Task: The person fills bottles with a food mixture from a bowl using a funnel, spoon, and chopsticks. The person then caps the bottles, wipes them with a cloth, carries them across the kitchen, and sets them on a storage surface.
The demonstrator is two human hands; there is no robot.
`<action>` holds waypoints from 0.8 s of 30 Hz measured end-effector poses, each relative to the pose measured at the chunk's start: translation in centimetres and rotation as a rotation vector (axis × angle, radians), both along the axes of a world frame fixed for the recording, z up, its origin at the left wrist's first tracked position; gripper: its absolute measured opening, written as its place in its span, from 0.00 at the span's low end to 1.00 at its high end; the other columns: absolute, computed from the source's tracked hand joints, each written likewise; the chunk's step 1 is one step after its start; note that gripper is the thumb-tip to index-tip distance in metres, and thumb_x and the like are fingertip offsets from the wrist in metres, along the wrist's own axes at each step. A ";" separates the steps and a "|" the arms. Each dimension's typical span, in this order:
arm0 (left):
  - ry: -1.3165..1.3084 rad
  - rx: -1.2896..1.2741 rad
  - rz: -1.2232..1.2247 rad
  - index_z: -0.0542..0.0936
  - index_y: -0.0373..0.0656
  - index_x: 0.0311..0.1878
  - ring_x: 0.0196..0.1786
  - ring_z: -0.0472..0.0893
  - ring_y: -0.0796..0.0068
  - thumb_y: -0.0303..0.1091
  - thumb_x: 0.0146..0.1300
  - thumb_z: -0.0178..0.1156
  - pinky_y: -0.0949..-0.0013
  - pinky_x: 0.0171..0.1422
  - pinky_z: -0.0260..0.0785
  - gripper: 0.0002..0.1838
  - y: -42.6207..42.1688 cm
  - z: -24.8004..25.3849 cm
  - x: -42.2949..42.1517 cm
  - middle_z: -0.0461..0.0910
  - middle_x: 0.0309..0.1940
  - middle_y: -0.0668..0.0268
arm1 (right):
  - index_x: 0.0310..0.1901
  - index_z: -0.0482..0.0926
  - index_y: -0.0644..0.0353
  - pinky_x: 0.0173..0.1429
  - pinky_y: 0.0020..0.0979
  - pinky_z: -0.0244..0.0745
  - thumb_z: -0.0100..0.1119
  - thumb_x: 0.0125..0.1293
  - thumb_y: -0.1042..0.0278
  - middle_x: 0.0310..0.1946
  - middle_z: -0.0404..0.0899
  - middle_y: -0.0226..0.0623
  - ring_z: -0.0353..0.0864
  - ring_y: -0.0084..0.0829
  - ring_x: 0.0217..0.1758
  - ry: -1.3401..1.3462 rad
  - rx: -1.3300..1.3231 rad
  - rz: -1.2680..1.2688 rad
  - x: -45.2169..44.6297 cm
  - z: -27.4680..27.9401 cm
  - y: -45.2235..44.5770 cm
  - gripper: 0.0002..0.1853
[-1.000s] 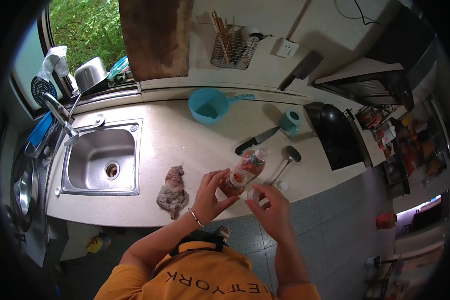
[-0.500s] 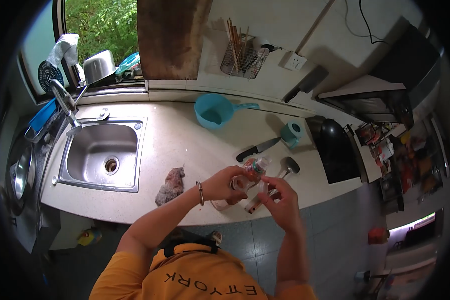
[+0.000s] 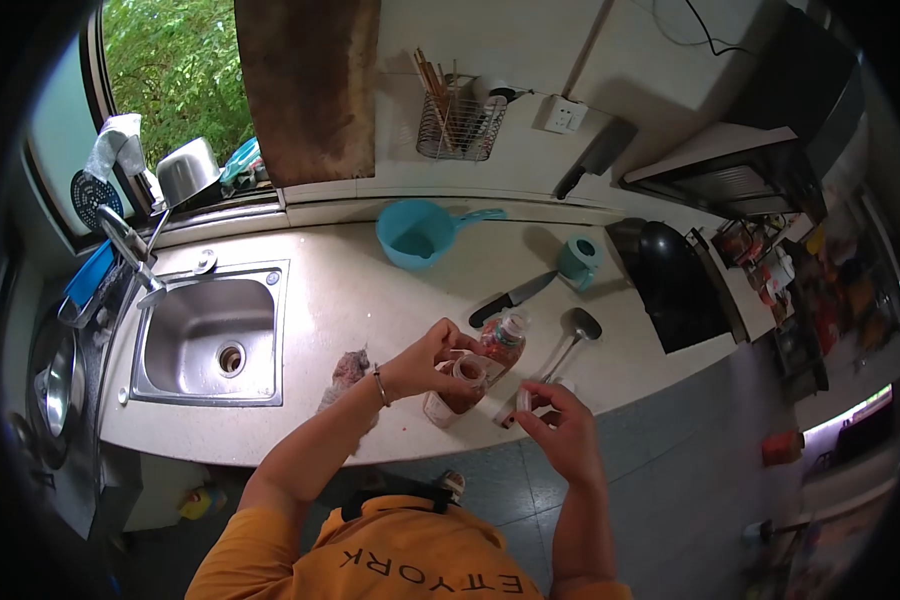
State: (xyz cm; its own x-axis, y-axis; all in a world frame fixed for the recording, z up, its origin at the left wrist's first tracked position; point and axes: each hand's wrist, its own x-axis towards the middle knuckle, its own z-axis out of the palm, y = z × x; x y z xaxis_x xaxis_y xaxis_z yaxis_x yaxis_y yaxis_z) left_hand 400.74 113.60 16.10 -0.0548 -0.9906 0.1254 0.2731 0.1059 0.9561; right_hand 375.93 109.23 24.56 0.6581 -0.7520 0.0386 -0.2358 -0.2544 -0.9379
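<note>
Head view, smooth clear jar [image 3: 461,396], round-mouthed

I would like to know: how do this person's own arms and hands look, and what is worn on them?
The left hand and right hand wear no gloves. A thin, shiny, silvery bangle circles the left wrist; nothing visible is worn on the right one. The forearms are uncovered below short, plain orange sleeves.
</note>
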 end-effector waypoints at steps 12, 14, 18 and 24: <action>-0.131 0.074 0.110 0.59 0.50 0.66 0.62 0.71 0.71 0.19 0.46 0.72 0.65 0.65 0.68 0.45 1.6 -1.1 -2.3 0.71 0.56 0.63 | 0.54 0.79 0.55 0.45 0.26 0.70 0.59 0.60 0.70 0.42 0.75 0.36 0.74 0.26 0.39 0.031 -0.166 0.103 4.6 -3.5 -2.2 0.18; -0.090 0.000 0.111 0.60 0.48 0.64 0.58 0.74 0.69 0.17 0.48 0.69 0.66 0.59 0.72 0.41 1.9 -0.9 -2.4 0.73 0.53 0.62 | 0.54 0.79 0.55 0.45 0.26 0.70 0.60 0.60 0.70 0.42 0.75 0.36 0.74 0.26 0.39 0.049 -0.184 0.094 4.6 -3.1 -1.5 0.19; -0.050 -0.025 0.112 0.60 0.47 0.64 0.56 0.75 0.69 0.16 0.48 0.69 0.67 0.56 0.74 0.41 1.7 -1.6 -2.5 0.74 0.51 0.62 | 0.52 0.79 0.56 0.46 0.27 0.71 0.61 0.59 0.69 0.43 0.75 0.36 0.74 0.25 0.39 0.087 -0.128 0.042 3.9 -2.3 -0.4 0.18; -0.030 -0.084 0.172 0.60 0.47 0.64 0.50 0.79 0.69 0.21 0.49 0.69 0.68 0.54 0.74 0.39 1.1 -3.0 -3.5 0.77 0.48 0.62 | 0.52 0.77 0.58 0.48 0.31 0.72 0.66 0.55 0.70 0.46 0.76 0.39 0.76 0.33 0.46 0.165 -0.161 0.080 4.3 2.1 0.9 0.21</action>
